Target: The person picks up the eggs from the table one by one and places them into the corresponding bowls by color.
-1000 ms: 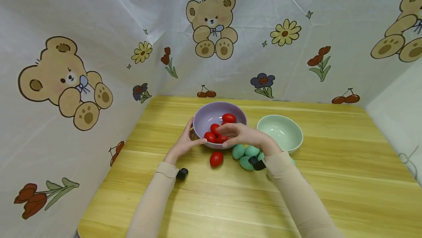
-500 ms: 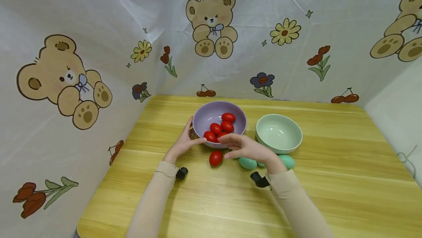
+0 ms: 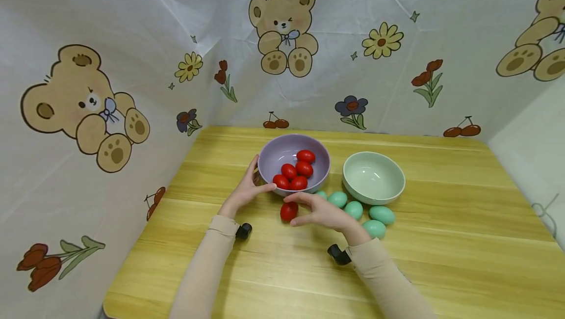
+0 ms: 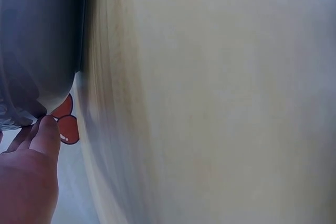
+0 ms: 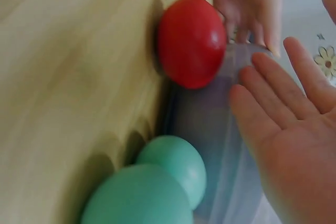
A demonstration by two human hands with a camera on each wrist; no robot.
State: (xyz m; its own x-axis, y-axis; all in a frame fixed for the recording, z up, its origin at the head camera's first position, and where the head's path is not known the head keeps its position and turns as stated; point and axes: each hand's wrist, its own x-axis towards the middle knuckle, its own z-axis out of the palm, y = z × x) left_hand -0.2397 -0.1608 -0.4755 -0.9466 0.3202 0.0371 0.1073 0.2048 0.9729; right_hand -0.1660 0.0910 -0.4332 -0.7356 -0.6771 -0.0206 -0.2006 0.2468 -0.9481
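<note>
My left hand [image 3: 243, 194] holds the purple bowl [image 3: 272, 158] by its left side, thumb at the near rim and fingers against the outer wall. In the left wrist view, fingertips [image 4: 48, 124] touch the dark-looking bowl side. Several red eggs [image 3: 304, 168] lie inside the bowl. One more red egg [image 3: 288, 212] sits on the table just in front of it. Over that egg reaches my right hand [image 3: 325, 212], thumb and fingers parted around its right side. From the right wrist, the palm [image 5: 299, 145] shows bare, with fairly straight fingers apart from the red egg [image 5: 191, 43].
Several green eggs [image 3: 353, 210] lie on the wooden table [image 3: 459, 221] right of and behind my right hand. A pale green bowl [image 3: 372, 174] with nothing in it stands beyond them. Behind the table hangs a bear-print cloth [image 3: 326, 108].
My right hand has come out from over the purple bowl and moved toward me, down to the red egg on the table. The left hand stays at the bowl.
</note>
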